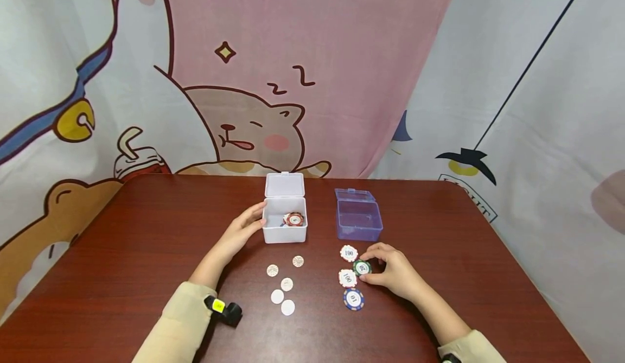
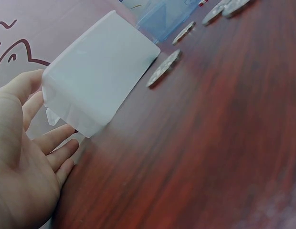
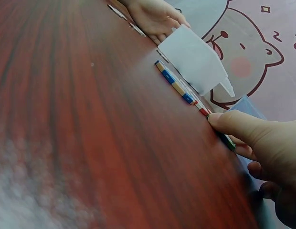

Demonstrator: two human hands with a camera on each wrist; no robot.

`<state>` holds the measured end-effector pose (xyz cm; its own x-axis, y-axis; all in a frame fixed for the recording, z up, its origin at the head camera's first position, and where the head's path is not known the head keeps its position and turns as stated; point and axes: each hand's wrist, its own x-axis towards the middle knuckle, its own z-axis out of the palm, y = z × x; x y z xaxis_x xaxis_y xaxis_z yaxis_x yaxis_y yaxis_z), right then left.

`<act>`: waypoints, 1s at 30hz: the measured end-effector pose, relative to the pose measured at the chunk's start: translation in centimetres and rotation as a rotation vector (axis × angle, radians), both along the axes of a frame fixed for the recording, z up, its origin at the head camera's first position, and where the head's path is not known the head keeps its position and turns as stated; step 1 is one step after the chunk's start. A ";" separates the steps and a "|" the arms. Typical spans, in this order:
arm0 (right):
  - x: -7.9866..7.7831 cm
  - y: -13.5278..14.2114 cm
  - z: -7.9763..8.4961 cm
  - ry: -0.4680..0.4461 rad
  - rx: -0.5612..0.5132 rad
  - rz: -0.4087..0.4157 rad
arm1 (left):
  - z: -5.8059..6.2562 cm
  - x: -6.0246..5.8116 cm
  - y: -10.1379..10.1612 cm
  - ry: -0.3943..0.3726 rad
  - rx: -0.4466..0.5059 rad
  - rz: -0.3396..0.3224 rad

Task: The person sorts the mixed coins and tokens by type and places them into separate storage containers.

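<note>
My right hand (image 1: 394,271) pinches a green poker chip (image 1: 362,268) by its edges between thumb and fingers, low at the tabletop. Around it lie two white poker chips marked 100, one upper (image 1: 349,253) and one lower (image 1: 348,279), and a blue poker chip (image 1: 354,299) nearer the front. With fairly straight fingers, my left hand (image 1: 240,234) touches the left side of an open white box (image 1: 285,235). Inside that box is a red poker chip (image 1: 295,220), partly over other chips. In the right wrist view, the green chip (image 3: 227,141) shows edge-on under the thumb.
An open purple-blue clear box (image 1: 359,229) stands behind the chips, its lid tipped back. Several coins (image 1: 286,284) lie scattered in front of the white box. The brown table (image 1: 161,227) ends at a cartoon-print curtain (image 1: 342,81).
</note>
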<state>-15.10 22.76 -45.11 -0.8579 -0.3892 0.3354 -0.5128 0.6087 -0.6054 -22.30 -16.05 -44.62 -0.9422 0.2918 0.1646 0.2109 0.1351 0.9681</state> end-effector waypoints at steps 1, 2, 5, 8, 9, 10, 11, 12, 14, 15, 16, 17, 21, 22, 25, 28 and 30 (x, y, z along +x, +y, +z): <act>0.0 0.0 -0.1 0.008 0.000 0.002 | 0.0 0.0 0.0 0.002 0.000 -0.002; -0.1 0.0 -0.1 0.014 0.001 0.002 | 0.0 0.0 0.0 0.002 0.004 -0.005; -0.1 0.0 -0.1 0.032 0.000 0.002 | 0.0 0.0 0.0 0.004 0.013 -0.009; -0.1 0.0 -0.1 0.040 0.000 -0.001 | 0.0 0.0 0.0 0.002 0.010 -0.005; -0.1 0.0 -0.1 0.041 -0.001 -0.002 | 0.0 0.0 0.0 0.000 0.006 -0.001; -0.1 0.0 -0.1 0.039 -0.001 -0.004 | -0.1 0.0 0.0 0.000 0.000 0.001; -0.1 0.0 -0.1 0.037 -0.002 -0.005 | -0.1 0.0 0.0 -0.002 -0.002 0.003; -0.1 0.0 0.0 0.034 -0.005 -0.005 | -0.1 -0.1 -0.1 0.002 -0.006 0.001; 0.0 -0.1 0.0 0.028 -0.014 -0.008 | -0.2 -0.1 -0.1 0.002 -0.006 0.003; 0.0 -0.1 0.1 0.026 -0.021 -0.007 | -0.2 -0.1 -0.1 0.002 -0.005 0.005; 0.0 -0.2 0.1 0.026 -0.028 -0.007 | -0.2 -0.1 0.0 0.004 -0.004 0.004; 0.1 -0.3 0.2 0.025 -0.037 -0.006 | -0.2 -0.1 0.0 0.007 -0.004 0.002; 0.1 -0.7 0.3 0.037 -0.065 -0.010 | -0.2 -0.1 0.0 0.009 -0.003 -0.001; 0.1 -0.8 0.3 0.040 -0.069 -0.014 | -0.2 -0.1 0.0 0.007 -0.004 0.000; 0.1 -1.2 0.4 0.054 -0.087 -0.025 | 0.0 0.0 0.0 -0.003 -0.005 0.007; 0.0 -1.6 0.4 0.072 -0.107 -0.029 | 0.4 0.2 0.1 -0.015 0.002 0.005; -0.1 -1.9 0.4 0.083 -0.117 -0.029 | 1.2 0.6 0.3 -0.010 -0.003 -0.004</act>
<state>-15.22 20.90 -44.75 -0.8356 -0.3193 0.4471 -0.5475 0.5518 -0.6292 -21.65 -15.78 -43.45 -0.9428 0.2956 0.1542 0.2016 0.1372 0.9698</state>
